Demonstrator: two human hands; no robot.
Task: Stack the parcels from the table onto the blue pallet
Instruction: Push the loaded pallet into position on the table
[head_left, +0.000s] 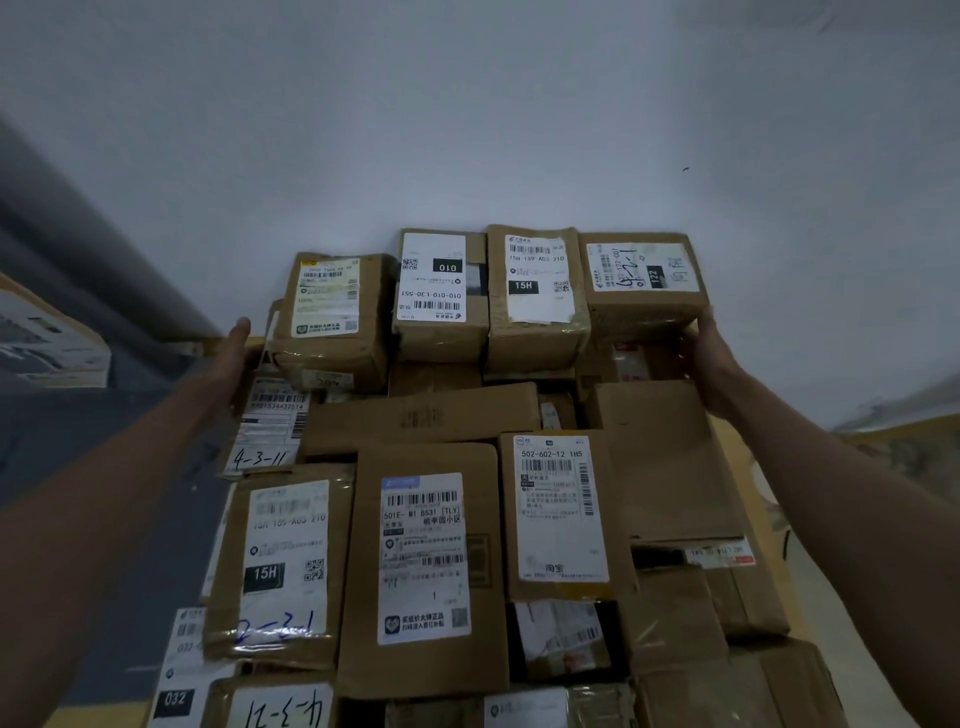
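Both arms are reaching in from the bottom corners of the frame, and the left hand (236, 345) is lying flat, fingers straight, against the left side of the parcel stack (441, 467) at centre left. Over at centre right, the right hand (709, 358) is pressing the stack's right flank just under the parcel marked 122 (641, 280), though whether its fingers are curling round an edge I cannot tell. Between the hands a top row of four labelled parcels is sitting along the far edge, against a pale wall (467, 104) filling the upper frame. Nearer the camera, flatter parcels are lying label-up, crowding the lower centre.
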